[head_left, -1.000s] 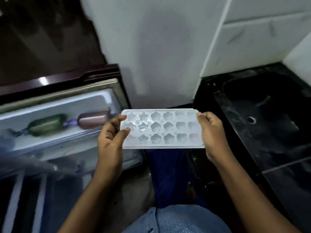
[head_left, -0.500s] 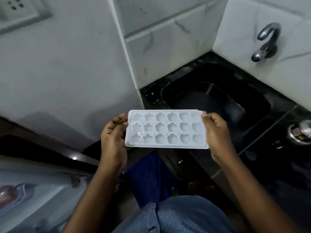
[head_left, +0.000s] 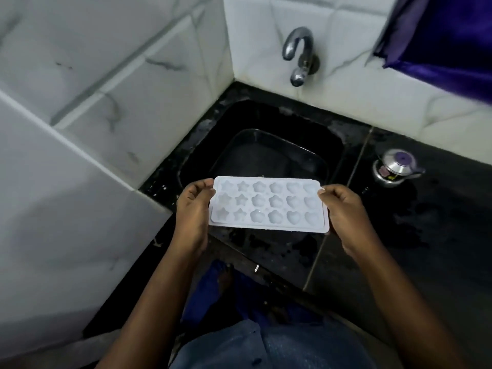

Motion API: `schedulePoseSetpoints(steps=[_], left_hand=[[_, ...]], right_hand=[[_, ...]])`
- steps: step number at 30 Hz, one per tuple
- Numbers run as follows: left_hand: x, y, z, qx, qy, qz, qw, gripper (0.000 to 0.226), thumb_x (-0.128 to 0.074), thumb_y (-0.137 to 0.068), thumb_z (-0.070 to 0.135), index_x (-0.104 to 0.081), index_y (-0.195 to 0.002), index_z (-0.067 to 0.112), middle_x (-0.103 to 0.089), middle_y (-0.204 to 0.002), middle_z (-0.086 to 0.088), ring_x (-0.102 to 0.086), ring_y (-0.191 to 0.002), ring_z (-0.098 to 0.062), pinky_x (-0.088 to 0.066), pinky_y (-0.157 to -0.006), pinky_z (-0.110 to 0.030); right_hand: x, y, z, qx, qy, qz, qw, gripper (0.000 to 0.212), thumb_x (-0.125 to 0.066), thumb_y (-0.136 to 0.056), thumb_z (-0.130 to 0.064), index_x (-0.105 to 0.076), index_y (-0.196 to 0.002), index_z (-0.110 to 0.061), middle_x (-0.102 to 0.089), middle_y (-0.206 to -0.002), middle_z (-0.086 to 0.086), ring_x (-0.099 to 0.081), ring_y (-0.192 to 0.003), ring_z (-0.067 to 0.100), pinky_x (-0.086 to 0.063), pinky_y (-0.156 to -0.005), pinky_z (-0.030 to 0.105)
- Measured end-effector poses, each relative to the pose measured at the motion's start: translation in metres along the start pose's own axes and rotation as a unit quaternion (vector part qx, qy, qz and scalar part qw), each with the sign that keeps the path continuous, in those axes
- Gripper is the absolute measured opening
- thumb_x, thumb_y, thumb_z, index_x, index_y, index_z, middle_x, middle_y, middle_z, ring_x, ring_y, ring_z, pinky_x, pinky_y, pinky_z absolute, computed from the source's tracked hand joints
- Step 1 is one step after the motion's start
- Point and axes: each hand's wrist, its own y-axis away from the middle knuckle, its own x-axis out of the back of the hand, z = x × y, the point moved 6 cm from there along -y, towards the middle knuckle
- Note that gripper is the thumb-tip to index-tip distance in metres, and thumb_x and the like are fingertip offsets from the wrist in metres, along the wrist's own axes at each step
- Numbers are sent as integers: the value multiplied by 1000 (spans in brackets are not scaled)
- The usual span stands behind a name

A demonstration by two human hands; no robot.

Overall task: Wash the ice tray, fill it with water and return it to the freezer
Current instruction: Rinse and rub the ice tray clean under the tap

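Ice tray [head_left: 269, 205] centre frame, cavities up, roughly level, long axis left-right, over the near rim of the black sink [head_left: 266, 153]. Left hand [head_left: 193, 211] clamps its left short end with curled fingers [head_left: 199, 186]; right hand [head_left: 343, 211] pinches the right end. Tap [head_left: 299, 53] at upper centre, open basin beyond the tray. Steel kettle [head_left: 396, 167] on desk [head_left: 439, 209], right, well apart.

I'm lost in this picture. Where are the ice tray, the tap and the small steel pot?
ice tray [head_left: 269, 202], head view, middle of its moulded top face.
tap [head_left: 300, 31], head view, top of its curved spout.
small steel pot [head_left: 394, 167], head view, its shiny lid.
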Motion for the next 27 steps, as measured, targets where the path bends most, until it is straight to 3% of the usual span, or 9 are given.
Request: schedulePoseSetpoints(steps=[5,8,13,17,19,22,24,27], left_hand=[[-30,-63,6,5,-67,-63,996,14,-61,-99,10,-71,-103,19,-75,-112,-8,-71,-97,-23,-58,-78,-38],[-42,-100,11,18,-87,-101,991,15,-61,-97,10,-70,-105,18,-76,-109,-6,-71,-96,-24,-57,-74,-36],[-61,-160,23,26,-125,-199,972,38,-61,-90,-7,-67,-117,18,-75,-118,-12,-74,-105,-26,-62,-87,-44],[-73,-185,43,1,-159,-231,960,53,-58,-86,-20,-61,-128,11,-74,-111,-11,-74,-96,-20,-61,-67,-31],[-79,-192,52,-7,-156,-240,958,57,-58,-85,-23,-58,-131,10,-74,-110,-11,-74,-91,-17,-61,-63,-30],[-86,-201,62,-16,-142,-240,960,59,-55,-83,-27,-57,-129,10,-73,-113,-16,-72,-93,-20,-62,-74,-39],[-91,-204,68,-17,-131,-237,963,59,-55,-83,-28,-57,-130,10,-73,-111,-15,-71,-94,-23,-60,-79,-42],[-98,-206,76,-21,-108,-234,966,60,-53,-83,-29,-57,-130,8,-73,-113,-18,-72,-101,-31,-60,-78,-43]], right_hand=[[-3,-17,3,-11,-29,69,997,16,-58,-102,-13,-73,-98,-18,-78,-96,5,-72,-82,18,-54,-73,35],[-13,-28,2,-33,-44,87,995,23,-56,-101,-7,-74,-102,-22,-77,-105,11,-72,-86,22,-52,-70,33],[-29,-49,2,-55,-78,118,988,37,-52,-98,4,-73,-113,-22,-76,-116,12,-73,-100,31,-55,-76,39],[-40,-63,-7,-53,-82,155,983,38,-53,-97,7,-70,-119,-19,-74,-113,9,-73,-93,28,-57,-63,31],[-43,-70,-10,-50,-72,171,981,35,-55,-97,7,-69,-118,-18,-73,-115,12,-72,-96,30,-59,-69,36],[-44,-80,-17,-40,-46,189,980,33,-59,-94,7,-70,-113,-18,-73,-114,15,-72,-102,35,-61,-86,55],[-43,-87,-23,-34,-37,192,980,34,-60,-93,7,-68,-115,-18,-73,-109,15,-73,-101,36,-60,-88,61],[-41,-94,-32,-18,-34,196,980,34,-59,-95,6,-66,-117,-18,-73,-104,18,-73,-100,39,-61,-84,60]])
